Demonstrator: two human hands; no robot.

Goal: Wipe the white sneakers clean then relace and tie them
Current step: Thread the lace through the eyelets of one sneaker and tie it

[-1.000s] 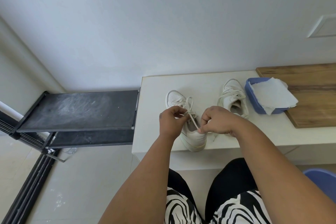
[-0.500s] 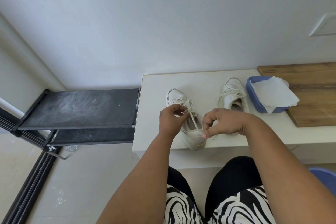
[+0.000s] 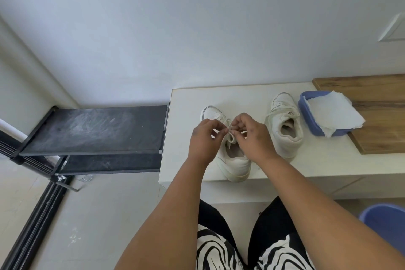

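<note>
Near sneaker (image 3: pixel 232 160) on white bench (image 3: pixel 186 138), front-left part; long axis runs front-to-back, toe to wall, heel at front edge. L hand (image 3: pixel 202 138) & R hand (image 3: pixel 254 136) both pinch its lace (image 3: pixel 230 136) over the tongue. 2nd sneaker (image 3: pixel 285 125) to the right, same way round, beside blue tub (image 3: pixel 306 114) w/ paper towel (image 3: pixel 335 114).

Illumination is bright, even and diffuse; the source direction cannot be determined. The wall (image 3: pixel 197 28) grades from lighter at centre to darker grey toward the upper corners. Shadows are soft: a faint one lies beside the right sneaker (image 3: pixel 285 125) on the counter (image 3: pixel 317 160). No glare is visible. Wide-angle distortion bends the rack (image 3: pixel 94 129) and the forearms near the lower edge. Focus is sharp at centre; the edges are slightly soft.
</note>
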